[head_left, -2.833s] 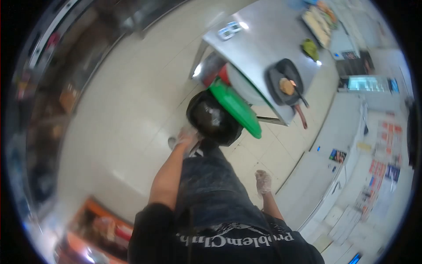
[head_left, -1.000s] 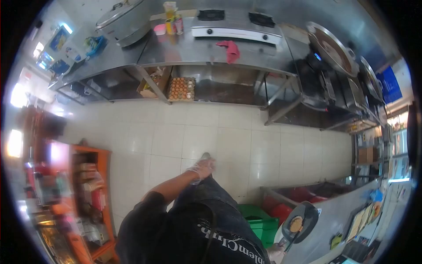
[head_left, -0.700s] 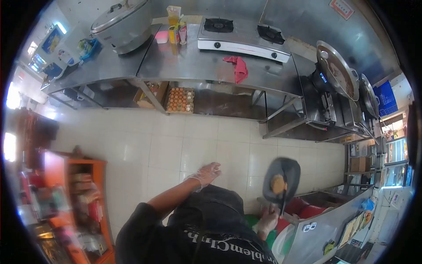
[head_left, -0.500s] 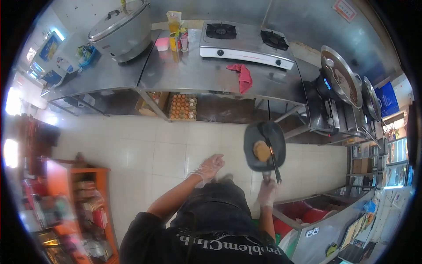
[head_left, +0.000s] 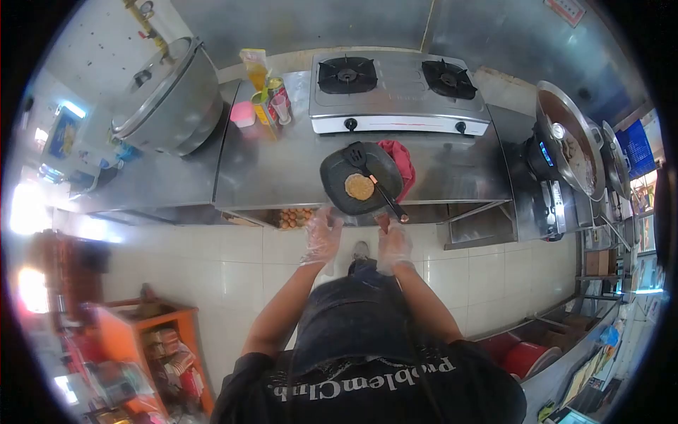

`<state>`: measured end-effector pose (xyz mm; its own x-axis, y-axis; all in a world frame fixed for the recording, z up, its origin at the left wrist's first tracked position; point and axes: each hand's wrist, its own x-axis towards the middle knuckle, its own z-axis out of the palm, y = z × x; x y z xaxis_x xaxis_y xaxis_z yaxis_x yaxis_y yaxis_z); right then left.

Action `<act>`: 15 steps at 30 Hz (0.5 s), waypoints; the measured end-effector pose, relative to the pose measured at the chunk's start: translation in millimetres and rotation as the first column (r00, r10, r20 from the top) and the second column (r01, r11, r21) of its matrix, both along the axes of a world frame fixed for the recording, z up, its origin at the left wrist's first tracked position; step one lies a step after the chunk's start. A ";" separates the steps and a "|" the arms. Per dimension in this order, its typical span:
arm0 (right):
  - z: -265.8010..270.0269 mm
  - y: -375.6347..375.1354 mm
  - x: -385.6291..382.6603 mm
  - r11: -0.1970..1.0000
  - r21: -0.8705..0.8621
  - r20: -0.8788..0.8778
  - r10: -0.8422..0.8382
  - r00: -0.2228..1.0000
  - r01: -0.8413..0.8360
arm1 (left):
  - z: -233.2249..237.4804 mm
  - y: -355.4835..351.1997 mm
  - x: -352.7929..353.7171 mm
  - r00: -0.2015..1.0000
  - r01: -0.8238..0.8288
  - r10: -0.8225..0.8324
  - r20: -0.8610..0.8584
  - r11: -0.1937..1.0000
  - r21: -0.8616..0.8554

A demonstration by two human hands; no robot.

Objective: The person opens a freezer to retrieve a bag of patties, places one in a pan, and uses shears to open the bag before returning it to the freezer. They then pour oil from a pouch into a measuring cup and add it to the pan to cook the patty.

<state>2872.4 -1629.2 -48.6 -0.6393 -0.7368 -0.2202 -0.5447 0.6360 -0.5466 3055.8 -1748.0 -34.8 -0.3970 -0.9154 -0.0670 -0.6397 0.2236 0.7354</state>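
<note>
A dark square pan [head_left: 335,173] is at the front edge of the steel counter, partly over a red cloth [head_left: 404,169]. Inside it lie a round browned patty [head_left: 359,186] and a black slotted spatula [head_left: 356,156], whose handle sticks out over the near rim. My right hand [head_left: 394,244], in a clear plastic glove, is closed round the pan handle. My left hand [head_left: 323,239], also gloved, is beside the pan's near left corner; its fingertips are near the rim, and I cannot tell whether they touch it.
A two-burner gas stove [head_left: 399,95] stands behind the pan. To its left are a pink container [head_left: 243,114], cans and a large pot [head_left: 173,102]. A wok [head_left: 565,138] sits at the right. Eggs [head_left: 294,218] are under the counter; an orange shelf [head_left: 187,332] stands lower left.
The pan, patty and spatula have moved up and left, from over the floor to the counter's edge by the cloth. My left hand has come forward beside the pan.
</note>
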 end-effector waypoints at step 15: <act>-31.9 -65.2 17.8 0.997 -0.067 0.188 0.046 0.981 -0.034 | 1.7 -166.3 -121.1 0.677 0.495 -0.435 0.594 0.866 0.071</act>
<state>2890.1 -1694.4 -80.5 -0.5603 -0.7771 -0.2868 -0.4519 0.5769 -0.6804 2934.7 -1914.3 -33.1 -0.6849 -0.6365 -0.3545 -0.7233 0.6527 0.2254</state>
